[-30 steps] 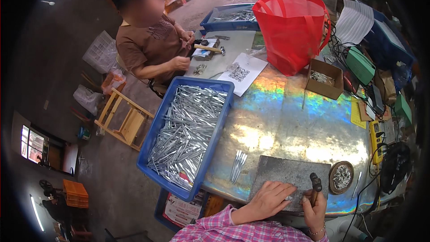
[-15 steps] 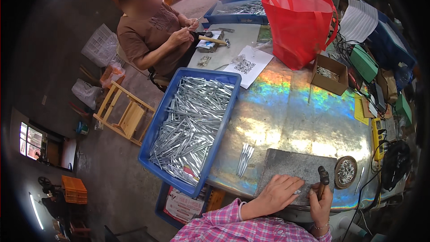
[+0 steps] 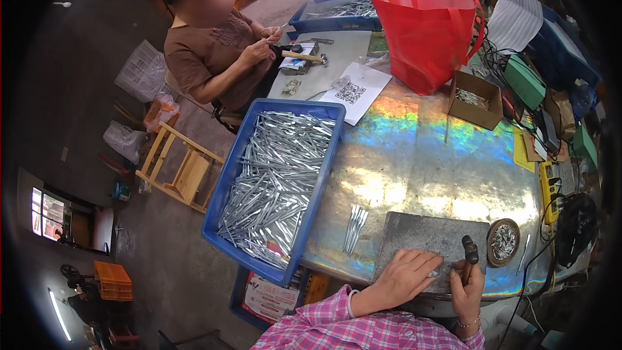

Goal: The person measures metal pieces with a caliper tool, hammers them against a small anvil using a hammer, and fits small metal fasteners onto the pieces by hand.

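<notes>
My right hand (image 3: 468, 290) is closed around the wooden handle of a small hammer (image 3: 470, 250), its dark head raised near the right edge of a grey block (image 3: 424, 232). Across the block's near part lies my left hand (image 3: 407, 276), its fingers pressed together and bent downward. A small shiny bit shows by those fingertips; the rest of what they hold is hidden. Left of the block, several slim silver metal strips (image 3: 354, 230) lie in a loose bundle. A round dish (image 3: 494, 260) of tiny metal pieces stands just right of the hammer.
A blue tray (image 3: 214, 210) heaped with metal strips stands at the left. Farther back are a red bag (image 3: 421, 39), a cardboard box (image 3: 461, 123) and a printed sheet (image 3: 363, 107). Across the table sits another person (image 3: 217, 58) handling a thin piece. Cables and a yellow power strip (image 3: 549, 191) line the right.
The whole view has shifted slightly. My hands keep nearly the same pose, the left on the block and the right gripping the raised hammer.
</notes>
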`<state>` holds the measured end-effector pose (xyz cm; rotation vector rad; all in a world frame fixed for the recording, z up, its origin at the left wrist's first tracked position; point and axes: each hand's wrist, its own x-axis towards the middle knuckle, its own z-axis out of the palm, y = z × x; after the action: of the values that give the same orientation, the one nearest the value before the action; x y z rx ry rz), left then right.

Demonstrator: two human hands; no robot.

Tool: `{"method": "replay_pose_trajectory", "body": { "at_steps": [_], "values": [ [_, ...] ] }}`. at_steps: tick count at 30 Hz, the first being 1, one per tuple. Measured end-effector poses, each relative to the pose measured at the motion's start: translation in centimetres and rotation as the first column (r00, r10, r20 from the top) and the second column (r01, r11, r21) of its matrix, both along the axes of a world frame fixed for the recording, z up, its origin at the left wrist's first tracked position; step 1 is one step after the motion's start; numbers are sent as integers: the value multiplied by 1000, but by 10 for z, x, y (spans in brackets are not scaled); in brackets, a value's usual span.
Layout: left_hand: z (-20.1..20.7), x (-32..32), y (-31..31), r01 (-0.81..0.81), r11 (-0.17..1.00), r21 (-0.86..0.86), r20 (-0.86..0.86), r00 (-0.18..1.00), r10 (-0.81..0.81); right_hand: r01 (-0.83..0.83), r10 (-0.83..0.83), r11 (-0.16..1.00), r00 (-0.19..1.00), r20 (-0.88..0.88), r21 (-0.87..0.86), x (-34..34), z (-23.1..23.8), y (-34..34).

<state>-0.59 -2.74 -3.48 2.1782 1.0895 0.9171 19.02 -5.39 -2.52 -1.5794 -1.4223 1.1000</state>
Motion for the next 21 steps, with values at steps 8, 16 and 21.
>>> {"method": "replay_pose_trajectory", "body": {
  "at_steps": [8, 16, 21],
  "values": [
    [3, -2, -10, 7, 1000, 9, 1, 1000, -7, 12, -12, 1000, 1000, -2, 16, -4, 2, -10],
    [1, 1, -2, 11, 1000, 12, -98, 995, -9, -65, 59, 996, 994, 92, 65, -2, 10, -1],
    [-3, 6, 1, 60, 997, 45, -190, 981, -51, -79, 67, 970, 996, 59, 229, 0, -1, 6]
  ]
}}
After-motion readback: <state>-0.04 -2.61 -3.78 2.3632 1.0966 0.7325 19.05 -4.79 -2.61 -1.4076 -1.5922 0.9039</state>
